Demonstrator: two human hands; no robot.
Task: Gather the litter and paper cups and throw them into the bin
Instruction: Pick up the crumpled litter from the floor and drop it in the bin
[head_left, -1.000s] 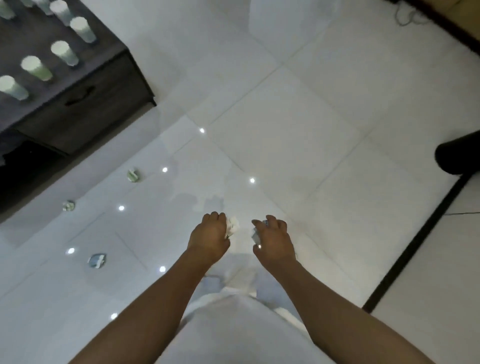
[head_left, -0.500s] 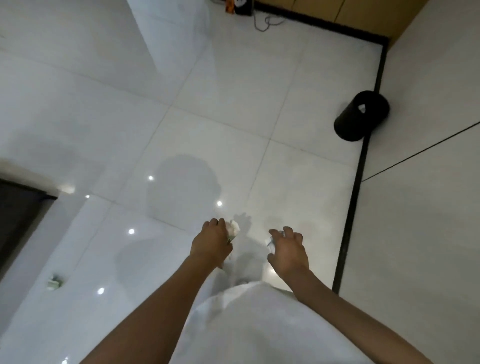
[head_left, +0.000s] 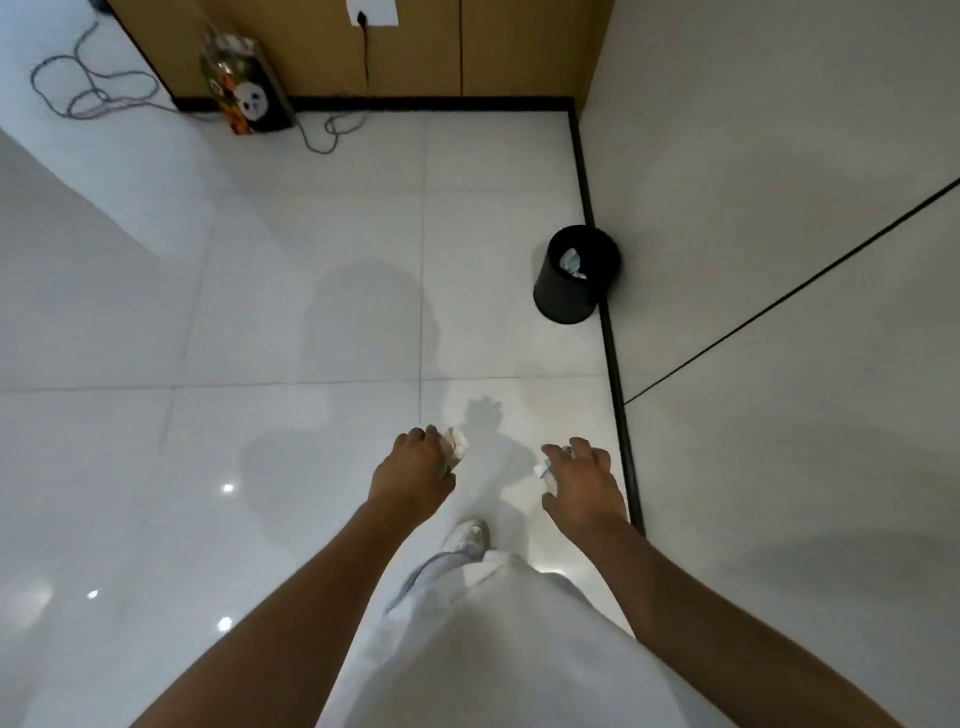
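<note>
My left hand (head_left: 413, 470) grips a crumpled white paper wad (head_left: 455, 443) that pokes out past its fingers. My right hand (head_left: 582, 480) holds a second small piece of crumpled litter (head_left: 543, 467), mostly hidden under the fingers. Both hands are held out in front of me above the white tiled floor. A black round bin (head_left: 563, 296) stands ahead and to the right, against the wall's dark skirting, with a crumpled paper (head_left: 571, 261) lying inside it.
A white wall (head_left: 779, 260) runs along the right side, with a black skirting strip (head_left: 613, 364) at its foot. At the far wall stands a colourful bag (head_left: 247, 85), with loose cables (head_left: 98, 88) trailing on the floor. My shoe (head_left: 467, 538) shows below my hands.
The view has swung right, away from the dark table with cups and the litter on the floor. The bin has come nearer and more central. Both hands keep their hold on the litter.
</note>
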